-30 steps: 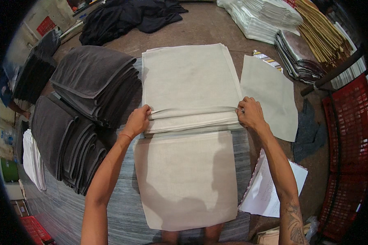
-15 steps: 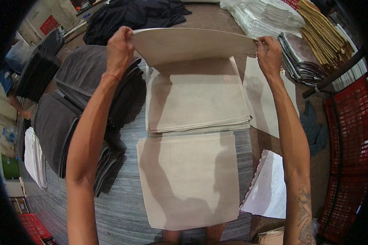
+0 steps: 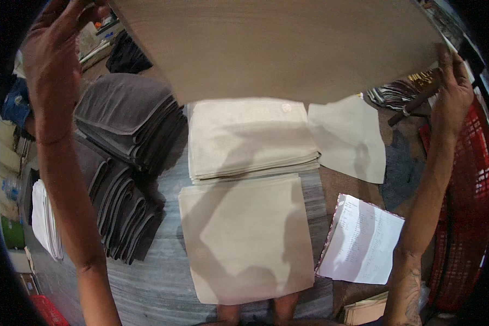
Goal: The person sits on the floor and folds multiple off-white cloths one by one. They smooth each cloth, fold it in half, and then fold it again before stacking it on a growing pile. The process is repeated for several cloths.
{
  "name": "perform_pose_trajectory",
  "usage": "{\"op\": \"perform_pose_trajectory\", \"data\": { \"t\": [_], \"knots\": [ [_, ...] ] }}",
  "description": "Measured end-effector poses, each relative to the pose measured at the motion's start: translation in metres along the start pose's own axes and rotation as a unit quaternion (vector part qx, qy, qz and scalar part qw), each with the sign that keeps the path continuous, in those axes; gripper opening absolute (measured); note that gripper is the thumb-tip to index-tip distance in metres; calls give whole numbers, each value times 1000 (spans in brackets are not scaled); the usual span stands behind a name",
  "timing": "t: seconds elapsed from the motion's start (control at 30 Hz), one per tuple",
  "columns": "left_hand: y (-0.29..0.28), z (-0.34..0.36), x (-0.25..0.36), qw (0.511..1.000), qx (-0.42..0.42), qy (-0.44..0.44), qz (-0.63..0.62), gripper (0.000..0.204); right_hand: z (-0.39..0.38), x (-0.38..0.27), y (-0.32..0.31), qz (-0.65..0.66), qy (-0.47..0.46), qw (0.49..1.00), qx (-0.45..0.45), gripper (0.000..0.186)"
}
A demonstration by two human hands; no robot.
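A large beige cloth piece (image 3: 288, 49) is stretched between my raised hands, its far edge cut off by the top of the picture. My left hand (image 3: 60, 54) is closed at the cloth's upper left corner, partly dark and out of frame. At the right edge, my right hand (image 3: 455, 81) pinches the cloth between thumb and fingers. Below it lie a far stack of beige cloth pieces (image 3: 250, 141) and, nearer me, another beige stack (image 3: 247, 233). A single beige piece (image 3: 348, 138) lies right of the far stack, partly covered by the raised cloth.
Dark grey folded cloths (image 3: 127, 108) are piled on the left of the grey-striped tabletop (image 3: 163, 282), beside a white folded stack (image 3: 44, 220). A written paper sheet (image 3: 361, 239) lies to the right. Red plastic crates (image 3: 467, 217) stand along the right side.
Both hands have risen and spread apart, lifting the beige cloth up and towards me, off the far stack. The written sheet is now more uncovered.
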State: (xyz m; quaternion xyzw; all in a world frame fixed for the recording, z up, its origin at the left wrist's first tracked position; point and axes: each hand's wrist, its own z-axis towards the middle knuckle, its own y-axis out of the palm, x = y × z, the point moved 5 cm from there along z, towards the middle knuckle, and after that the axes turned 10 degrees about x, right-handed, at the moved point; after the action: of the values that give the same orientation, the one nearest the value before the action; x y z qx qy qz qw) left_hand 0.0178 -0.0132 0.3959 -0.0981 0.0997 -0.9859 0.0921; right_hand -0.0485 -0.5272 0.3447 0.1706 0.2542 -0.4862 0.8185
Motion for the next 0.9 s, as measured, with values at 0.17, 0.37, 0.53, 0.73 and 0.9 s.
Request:
{"op": "perform_pose_trajectory", "data": {
  "t": [0.17, 0.37, 0.53, 0.73, 0.9],
  "knots": [
    [63, 37, 6, 981, -74, -160, 84, 29, 40, 20, -59, -31, -36, 998, -39, 29],
    [242, -24, -56, 869, -256, -422, -29, 36, 40, 137, -99, -173, 125, 958, -190, 29],
    [370, -61, -118, 872, -268, -408, 33, 35, 40, 266, -95, -303, 187, 914, -195, 27],
    [413, 7, -135, 970, -14, -221, 98, 35, 98, 295, -90, 117, 232, 963, 64, 26],
    [383, -33, -74, 964, -39, -250, 82, 27, 64, 261, -120, 102, 262, 956, 84, 26]
  ]
}}
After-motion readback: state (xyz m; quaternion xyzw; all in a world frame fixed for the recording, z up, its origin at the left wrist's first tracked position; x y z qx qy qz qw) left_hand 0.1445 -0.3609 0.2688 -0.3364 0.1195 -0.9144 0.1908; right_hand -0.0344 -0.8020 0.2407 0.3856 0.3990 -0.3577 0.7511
